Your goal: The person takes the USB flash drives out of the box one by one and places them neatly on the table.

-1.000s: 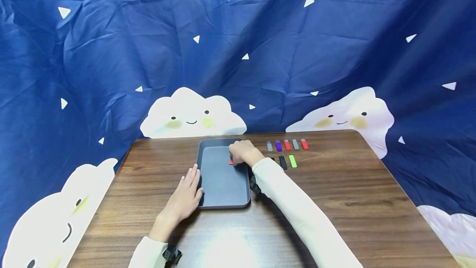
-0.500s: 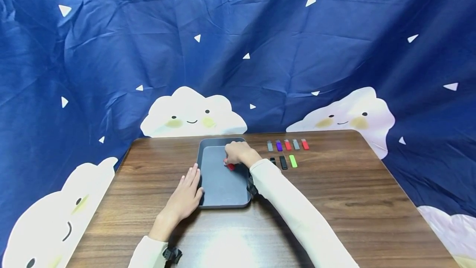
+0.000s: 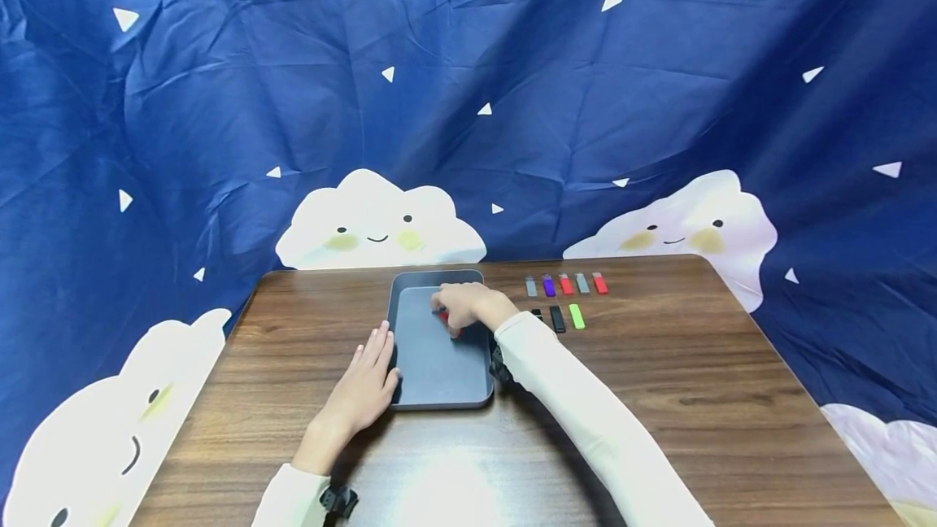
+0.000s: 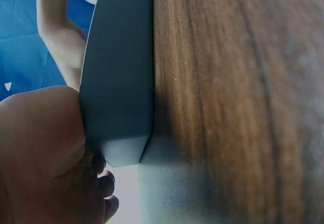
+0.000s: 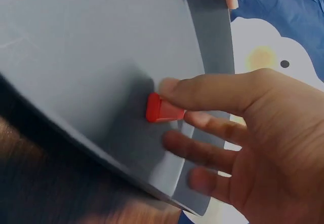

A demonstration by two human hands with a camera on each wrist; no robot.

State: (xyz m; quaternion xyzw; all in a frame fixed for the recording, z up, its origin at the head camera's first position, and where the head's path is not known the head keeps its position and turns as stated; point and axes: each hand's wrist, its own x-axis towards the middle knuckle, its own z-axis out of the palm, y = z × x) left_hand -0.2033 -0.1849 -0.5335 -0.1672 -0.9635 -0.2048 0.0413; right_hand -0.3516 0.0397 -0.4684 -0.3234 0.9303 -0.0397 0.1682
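Observation:
A dark grey rectangular tray (image 3: 439,364) sits on the wooden table. My left hand (image 3: 363,387) rests along its left side, fingers straight, and touches the near corner in the left wrist view. Inside the tray, toward its far right, lies a red USB stick (image 5: 167,110), partly covered by my right hand (image 3: 466,305). In the right wrist view the thumb (image 5: 202,93) overlaps the stick's edge and the index fingertip is at its far end. The other fingers of that hand are loosely bent and spread apart.
Right of the tray, USB sticks lie in two rows: grey, purple (image 3: 549,287), red (image 3: 600,284) and more in the back row; black (image 3: 558,319) and green (image 3: 577,317) in front. A blue curtain (image 3: 410,104) with white clouds hangs behind the table.
My right hand has moved a little left within the tray, and its thumb and fingers have spread apart over the red USB stick, which has turned diagonal. My left hand stays put.

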